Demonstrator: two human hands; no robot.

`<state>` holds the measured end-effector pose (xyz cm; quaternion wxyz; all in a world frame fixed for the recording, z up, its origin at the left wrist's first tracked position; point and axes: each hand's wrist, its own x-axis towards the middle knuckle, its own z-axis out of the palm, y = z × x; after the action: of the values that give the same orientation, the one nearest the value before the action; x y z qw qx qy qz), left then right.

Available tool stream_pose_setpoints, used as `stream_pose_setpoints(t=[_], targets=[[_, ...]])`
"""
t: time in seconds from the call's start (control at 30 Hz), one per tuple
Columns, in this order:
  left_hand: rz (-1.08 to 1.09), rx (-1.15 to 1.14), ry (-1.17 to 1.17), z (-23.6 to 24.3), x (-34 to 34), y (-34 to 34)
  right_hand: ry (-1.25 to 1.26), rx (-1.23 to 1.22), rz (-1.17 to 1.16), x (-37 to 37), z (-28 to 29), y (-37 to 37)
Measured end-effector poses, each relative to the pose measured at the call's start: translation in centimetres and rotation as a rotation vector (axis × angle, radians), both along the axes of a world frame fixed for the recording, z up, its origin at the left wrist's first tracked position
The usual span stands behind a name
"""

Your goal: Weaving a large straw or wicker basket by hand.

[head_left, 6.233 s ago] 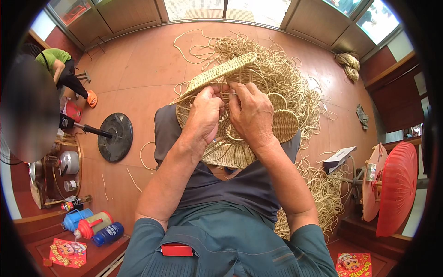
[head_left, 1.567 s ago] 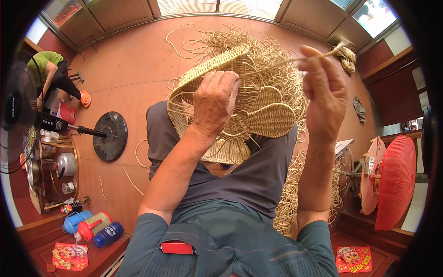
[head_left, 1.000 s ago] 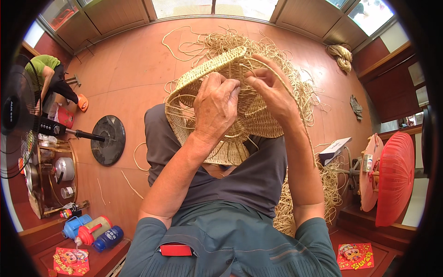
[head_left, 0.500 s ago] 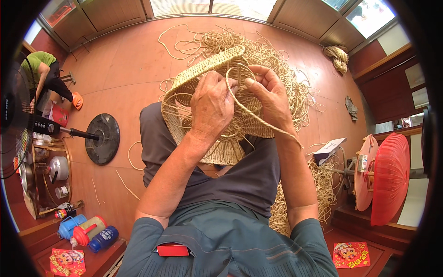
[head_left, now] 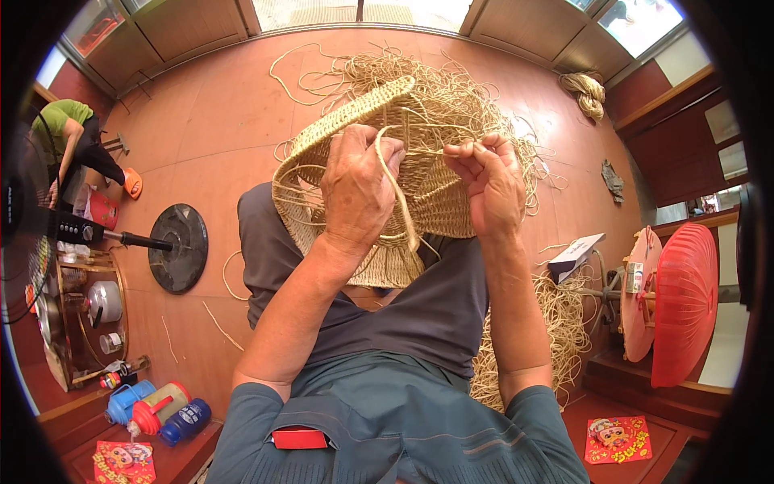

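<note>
A half-woven straw basket [head_left: 343, 115] rests on its side across my knees, with its thick braided rim turned up and away to the left. My left hand [head_left: 355, 189] is closed at the basket's near wall, pinching straw cord. From its fingers a loose cord end [head_left: 397, 194] droops toward my lap. To the right, my right hand [head_left: 493, 181] pinches a thin straw cord [head_left: 427, 153] between thumb and fingertips, and this stretch runs level toward my left hand. Both palms hide part of the weave, and the exact knot or loop at the left fingers is covered.
Heaped loose straw cord [head_left: 395, 68] lies beyond the basket, with another pile [head_left: 556, 331] beside my right leg. A fan base [head_left: 179, 248] stands at left, a red round fan [head_left: 684, 305] at right. Someone in a green top [head_left: 68, 113] bends at far left.
My right hand has moved right, away from the left, drawing the cord out between them. The big loop has shrunk to a drooping end by my left hand.
</note>
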<state>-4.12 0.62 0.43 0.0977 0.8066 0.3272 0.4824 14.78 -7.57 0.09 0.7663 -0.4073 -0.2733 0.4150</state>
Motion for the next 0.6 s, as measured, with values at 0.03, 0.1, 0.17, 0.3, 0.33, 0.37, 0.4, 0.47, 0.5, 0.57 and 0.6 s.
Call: stream_pose_setpoints(t=[0.03, 0.1, 0.17, 0.3, 0.33, 0.37, 0.4, 0.47, 0.5, 0.57, 0.6], targets=[[-0.005, 0.002, 0.002, 0.0, 0.0, -0.1, 0.002, 0.002, -0.005, 0.2, 0.0, -0.1], [0.022, 0.056, 0.026, 0.0, 0.0, -0.2, 0.032, -0.013, 0.032, 0.7, 0.0, -0.3], [0.003, 0.047, 0.02, -0.3, 0.0, 0.0, 0.092, 0.032, 0.019, 1.7, -0.3, -0.4], [0.054, 0.103, 0.033, 0.0, 0.4, -0.1, 0.208, 0.127, 0.046, 4.4, -0.5, -1.5], [0.101, 0.109, 0.054, 0.3, 0.4, -0.5, 0.22, 0.125, 0.02, 4.6, -0.1, -2.0], [0.095, 0.108, 0.053, 0.5, 0.6, -0.8, 0.219, 0.125, 0.014, 5.4, -0.3, -2.2], [0.069, 0.089, 0.087, 0.6, 0.8, -1.3, 0.245, 0.157, 0.025, 6.4, -0.8, -2.5], [0.01, 0.106, 0.109, 0.5, 1.3, -1.3, 0.287, 0.198, 0.043, 7.0, -0.9, -2.7], [0.01, 0.106, 0.109, 0.1, 1.7, -1.0, 0.287, 0.198, 0.043, 7.2, -1.0, -2.9], [-0.045, 0.004, 0.075, -0.2, 2.4, -0.5, 0.278, 0.214, -0.025, 8.2, -1.1, -3.1], [-0.081, -0.073, 0.058, -0.1, 2.4, -0.5, 0.276, 0.215, -0.026, 9.0, -1.2, -3.3]])
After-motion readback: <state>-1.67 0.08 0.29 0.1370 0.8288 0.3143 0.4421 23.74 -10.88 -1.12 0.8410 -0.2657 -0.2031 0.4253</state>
